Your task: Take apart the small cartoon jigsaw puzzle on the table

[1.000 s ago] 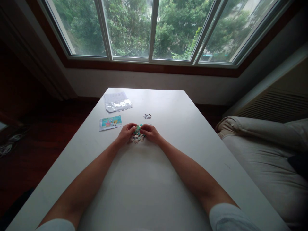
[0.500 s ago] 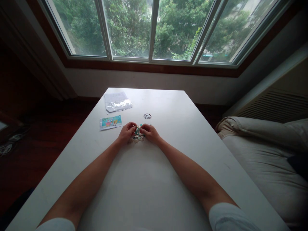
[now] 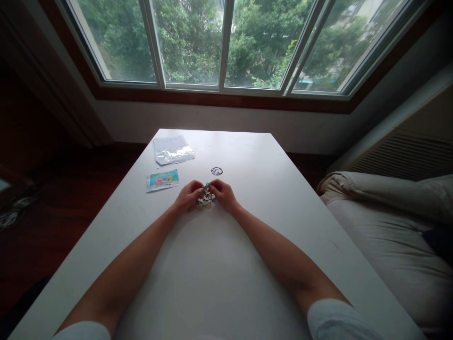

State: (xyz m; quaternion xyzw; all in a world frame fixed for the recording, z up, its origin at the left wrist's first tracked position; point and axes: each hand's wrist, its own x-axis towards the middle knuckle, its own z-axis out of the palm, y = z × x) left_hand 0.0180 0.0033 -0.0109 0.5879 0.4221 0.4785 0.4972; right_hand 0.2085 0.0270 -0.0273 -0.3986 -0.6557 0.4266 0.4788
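Note:
Both my hands meet near the middle of a white table (image 3: 212, 264). My left hand (image 3: 188, 195) and my right hand (image 3: 222, 193) are closed in a pinch on a small joined clump of jigsaw pieces (image 3: 206, 190), held just above the tabletop. Below it, between my hands, lies a small heap of loose puzzle pieces (image 3: 203, 203). The pieces are tiny and show teal, white and red patches.
A colourful cartoon picture card (image 3: 162, 180) lies left of my hands. Behind it sits a clear plastic bag (image 3: 173, 149). A small round dark hole (image 3: 216, 171) is in the tabletop beyond my hands. A grey cushioned seat (image 3: 385, 222) stands at the right; windows fill the far wall.
My hands have drawn slightly closer together and lifted a little, turning the joined pieces more upright between the fingertips. My arms have barely moved.

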